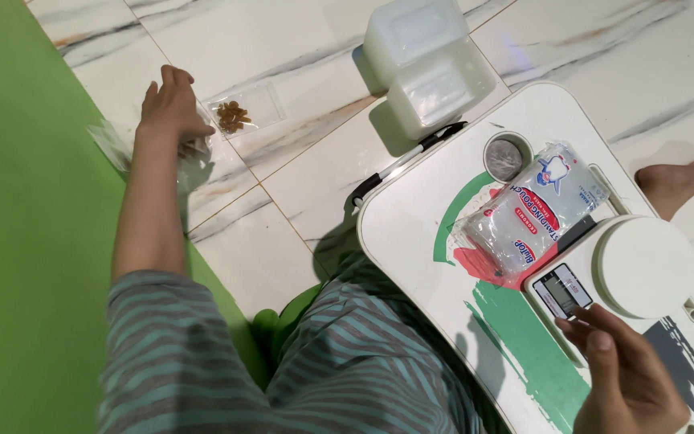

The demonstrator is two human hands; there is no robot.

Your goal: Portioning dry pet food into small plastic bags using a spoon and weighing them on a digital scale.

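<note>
White marble-patterned floor tiles (299, 173) fill the upper scene, bordered on the left by a green mat (26, 241). A low white tabletop (411, 233) with green and red markings stands at right, over the person's lap in striped grey-teal clothing (339, 362).

Left hand (172, 104): stretched out to the floor, away from the tabletop, fingers curled down onto a crumpled clear plastic bag (190, 161) lying at the mat's edge; the grip is narrow, and whether it pinches the bag or only presses on it cannot be told. Just beside this hand lies a small clear pouch of brown pieces (238, 112), flat on the tile, apart from the fingers.

Right hand (624, 370): over the tabletop's near edge, fingers loosely bent, fingertips touching the front of a white digital scale (640, 265) beside its small display (561, 291); it grasps nothing.

Surroundings: a packet of clear stand-up pouches (524, 213) lies on the tabletop, its lower end against the scale. A round recess (505, 157) sits above the packet. Two translucent white lidded containers (427, 60) rest on the floor beyond the tabletop, with a black-and-white rod-like object (403, 165) between them and the tabletop's edge. A bare foot (680, 181) shows at the right margin.
</note>
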